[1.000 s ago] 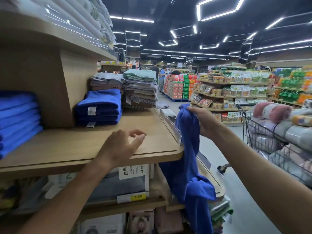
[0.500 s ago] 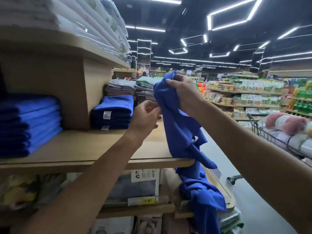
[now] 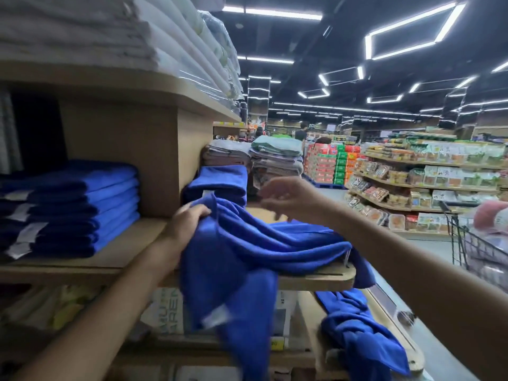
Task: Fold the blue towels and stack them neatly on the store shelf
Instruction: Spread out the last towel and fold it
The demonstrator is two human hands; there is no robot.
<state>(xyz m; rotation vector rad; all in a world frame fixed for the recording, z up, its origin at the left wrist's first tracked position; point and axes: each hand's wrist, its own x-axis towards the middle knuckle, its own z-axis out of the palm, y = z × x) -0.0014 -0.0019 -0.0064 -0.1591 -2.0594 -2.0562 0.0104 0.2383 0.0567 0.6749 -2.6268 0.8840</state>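
Two hands at frame centre: your left hand (image 3: pixel 189 220) pinches the unfolded blue towel (image 3: pixel 264 243) onto the wooden shelf (image 3: pixel 123 248) for spreading; your right hand (image 3: pixel 288 196) hovers open, empty.

The right hand (image 3: pixel 286 198) is smeared by motion above the wooden shelf (image 3: pixel 129 243), so its fingers cannot be told apart, nor whether they grip anything. The left hand (image 3: pixel 187 224) has its fingertips buried in the loose blue towel (image 3: pixel 261 243). On that towel, hanging below the shelf edge, a white label (image 3: pixel 215 317) is too blurred to read. The blue stack (image 3: pixel 68 210) on the shelf is cut by the left edge.
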